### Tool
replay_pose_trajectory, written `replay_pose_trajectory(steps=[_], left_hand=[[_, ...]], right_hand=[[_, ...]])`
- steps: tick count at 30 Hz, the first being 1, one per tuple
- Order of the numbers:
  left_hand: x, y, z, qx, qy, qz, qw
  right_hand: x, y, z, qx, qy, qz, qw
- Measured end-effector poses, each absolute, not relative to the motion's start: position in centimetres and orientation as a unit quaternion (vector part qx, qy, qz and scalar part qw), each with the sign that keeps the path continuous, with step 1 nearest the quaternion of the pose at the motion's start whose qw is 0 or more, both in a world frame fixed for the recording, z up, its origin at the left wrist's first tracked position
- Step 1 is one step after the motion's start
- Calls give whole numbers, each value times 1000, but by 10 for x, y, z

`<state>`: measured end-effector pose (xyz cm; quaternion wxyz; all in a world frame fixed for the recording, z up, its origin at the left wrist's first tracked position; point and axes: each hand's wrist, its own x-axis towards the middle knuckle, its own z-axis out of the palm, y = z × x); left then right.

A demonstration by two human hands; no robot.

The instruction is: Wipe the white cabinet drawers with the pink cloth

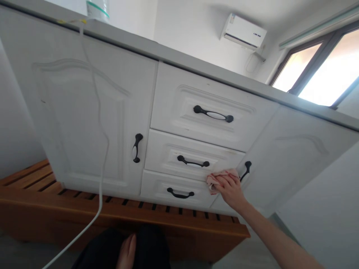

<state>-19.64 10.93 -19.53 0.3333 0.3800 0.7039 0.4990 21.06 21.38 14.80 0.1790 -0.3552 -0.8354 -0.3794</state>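
My right hand [231, 190] is closed on a pink-and-white cleaning cloth [224, 175]. It presses the cloth against the front of the white cabinet, at the right edge of the middle and lowest drawers. Close by is the black handle [246, 171] of the right door. To the left of the cloth are the middle drawer's handle [193, 163] and the lowest drawer's handle [180, 194]. Low in the view, my left hand [126, 254] rests between my dark-clothed knees, fingers stretched out and only partly visible. Nothing shows in it.
A white cable [106, 149] hangs from the cabinet's grey top [134, 41] across the left door [75, 123]. The cabinet stands on a slatted wooden bench [179, 228]. A clear container [98, 9] sits on top. Behind are an air conditioner [244, 31] and a window [322, 67].
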Motion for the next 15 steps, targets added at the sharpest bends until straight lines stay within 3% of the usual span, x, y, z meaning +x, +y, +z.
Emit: replay_pose_trajectory(steps=[2,5,8,12,15], left_hand=[[-193,104,-187,430,699,499,276],[-179,98,-155,584,666,454,98],[-152,102,-106,700,601,384,-46],[-112,122,-45,757,543,341,-123],[-90,143,-15,771,521,342,-133]], right_hand=[[208,209,134,-389,-823,-365,197],[204,196,113,-435,-814,-320,213],[197,176,83,-516,-794,-195,253],[184,128,19,-601,-719,-5,349],[170,81,-22,-608,-700,98,360]])
